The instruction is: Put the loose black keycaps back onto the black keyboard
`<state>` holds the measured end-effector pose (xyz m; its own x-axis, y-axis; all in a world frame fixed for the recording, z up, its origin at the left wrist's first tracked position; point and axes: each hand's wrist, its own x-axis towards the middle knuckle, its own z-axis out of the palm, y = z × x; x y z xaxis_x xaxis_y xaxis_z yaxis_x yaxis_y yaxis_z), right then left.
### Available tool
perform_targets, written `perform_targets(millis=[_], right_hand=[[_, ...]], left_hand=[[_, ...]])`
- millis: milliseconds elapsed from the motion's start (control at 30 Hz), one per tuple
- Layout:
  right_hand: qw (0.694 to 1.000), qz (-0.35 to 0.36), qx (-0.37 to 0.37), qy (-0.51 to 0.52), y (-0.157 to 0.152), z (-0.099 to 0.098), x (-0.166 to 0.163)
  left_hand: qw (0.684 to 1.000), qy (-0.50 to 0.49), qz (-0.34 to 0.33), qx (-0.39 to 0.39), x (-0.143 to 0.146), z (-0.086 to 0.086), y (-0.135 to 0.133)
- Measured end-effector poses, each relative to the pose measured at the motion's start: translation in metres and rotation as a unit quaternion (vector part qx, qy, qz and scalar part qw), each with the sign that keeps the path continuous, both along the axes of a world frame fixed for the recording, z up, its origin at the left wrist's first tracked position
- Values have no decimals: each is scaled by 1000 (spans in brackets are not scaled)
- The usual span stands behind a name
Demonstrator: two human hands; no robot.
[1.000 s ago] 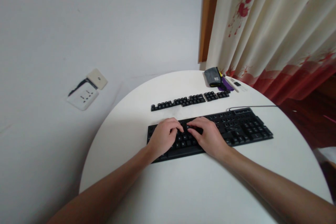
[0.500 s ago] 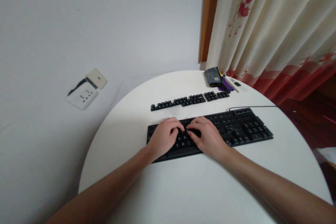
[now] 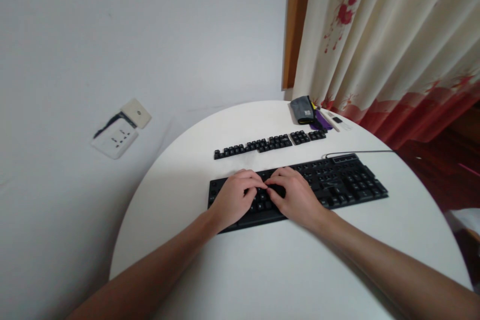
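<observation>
A black keyboard (image 3: 337,192) lies slightly slanted on the white round table, with some of its keycaps off in the upper middle part. Over its left half is my left hand (image 3: 238,195), fingers bent together and index fingertip reaching to the right hand's fingertips. My right hand (image 3: 294,192) rests over the keyboard's middle, thumb and index finger curled toward each other in a pinch. Whatever sits between the fingertips is too small and hidden to name. Behind the keyboard, loose black keycaps (image 3: 275,142) stand in a row of several groups.
A grey pouch (image 3: 302,110), a purple cloth (image 3: 321,121) and a white stick-like thing (image 3: 330,121) lie at the table's back right. The keyboard's cable (image 3: 367,152) runs off to the right. A wall with a socket (image 3: 116,137) borders the left; a curtain (image 3: 375,50) hangs at right.
My left hand's fingertips have moved right and now meet those of my right hand. The right hand keeps its pinch in nearly the same place. The view has shifted slightly.
</observation>
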<state>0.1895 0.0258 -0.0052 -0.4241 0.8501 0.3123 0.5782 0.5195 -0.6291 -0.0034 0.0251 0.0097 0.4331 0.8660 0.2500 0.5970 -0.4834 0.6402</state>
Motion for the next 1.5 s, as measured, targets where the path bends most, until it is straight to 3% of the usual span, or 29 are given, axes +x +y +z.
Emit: perform_targets(millis=[367, 1500], right_hand=[[997, -19, -9, 68, 0, -5, -1], [998, -11, -13, 56, 1, -3, 0]], left_hand=[[1000, -5, -6, 9, 0, -2, 1], [1000, 11, -6, -6, 0, 1, 1]])
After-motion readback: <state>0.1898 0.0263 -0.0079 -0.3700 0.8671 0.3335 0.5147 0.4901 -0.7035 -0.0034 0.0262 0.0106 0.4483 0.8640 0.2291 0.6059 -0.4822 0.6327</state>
